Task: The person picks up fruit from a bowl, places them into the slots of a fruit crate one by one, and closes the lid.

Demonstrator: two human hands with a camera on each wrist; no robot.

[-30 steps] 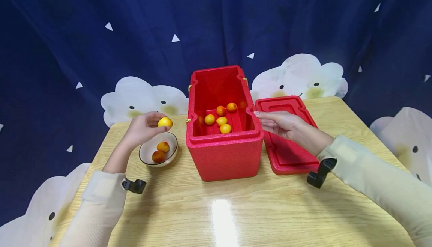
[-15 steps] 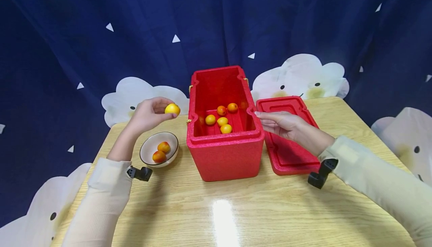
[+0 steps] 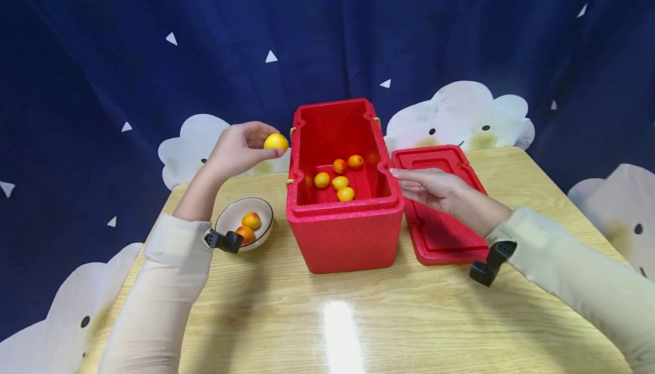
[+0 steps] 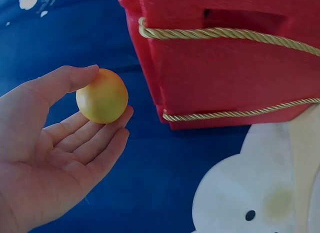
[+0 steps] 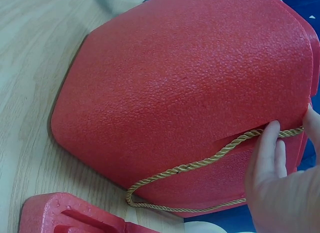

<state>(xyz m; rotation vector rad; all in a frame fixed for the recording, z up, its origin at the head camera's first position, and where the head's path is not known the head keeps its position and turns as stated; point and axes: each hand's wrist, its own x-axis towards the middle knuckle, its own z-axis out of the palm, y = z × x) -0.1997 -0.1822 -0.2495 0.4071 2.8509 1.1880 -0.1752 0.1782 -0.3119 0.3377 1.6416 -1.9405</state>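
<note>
My left hand (image 3: 236, 149) pinches a small round yellow-orange fruit (image 4: 102, 97) between thumb and fingers, raised just left of the red foam box (image 3: 348, 240). Inside the box lie several yellow and orange fruits (image 3: 345, 194). Two redder fruits (image 3: 251, 220) rest in a white bowl (image 3: 229, 217) with a dark rim, below the left forearm. My right hand (image 3: 435, 189) is at the box's right side, thumb by the rim and fingers fairly straight. In the right wrist view its fingertips (image 5: 272, 127) lie over the gold rope (image 5: 200, 163) on the box wall.
A red lid (image 3: 445, 240) lies on the wooden table (image 3: 286, 317), right of the box and under the right hand. Behind the table hangs a dark blue curtain (image 3: 317, 33) with white cloud shapes.
My left hand has risen and moved right with the fruit, from above the bowl to beside the box's upper left edge. The right hand has stayed at the box.
</note>
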